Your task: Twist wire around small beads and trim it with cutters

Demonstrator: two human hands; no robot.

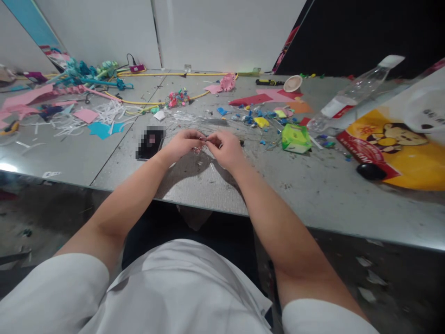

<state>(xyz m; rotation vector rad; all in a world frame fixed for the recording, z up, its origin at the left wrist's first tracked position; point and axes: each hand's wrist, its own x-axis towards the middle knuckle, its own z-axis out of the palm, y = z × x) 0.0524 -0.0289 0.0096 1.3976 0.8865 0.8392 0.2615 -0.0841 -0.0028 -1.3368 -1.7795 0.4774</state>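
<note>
My left hand (183,143) and my right hand (225,147) meet above the grey table (194,185), their fingertips pinched close together. Between and below the fingers shows a small reddish and pale thing (198,150), too small to make out. Thumb and forefinger are pressed together on each hand. Just left of my left hand lies a dark phone-like object (150,143), partly pixelated. Thin clear strands (194,118) lie on the table beyond my hands.
Blue and yellow bits (261,122), a green packet (296,138), a plastic bottle (351,99) and a yellow bag (413,153) are on the right. Paper strips (107,113), pink paper (31,97) and a yellow cable (139,101) spread across the left and back.
</note>
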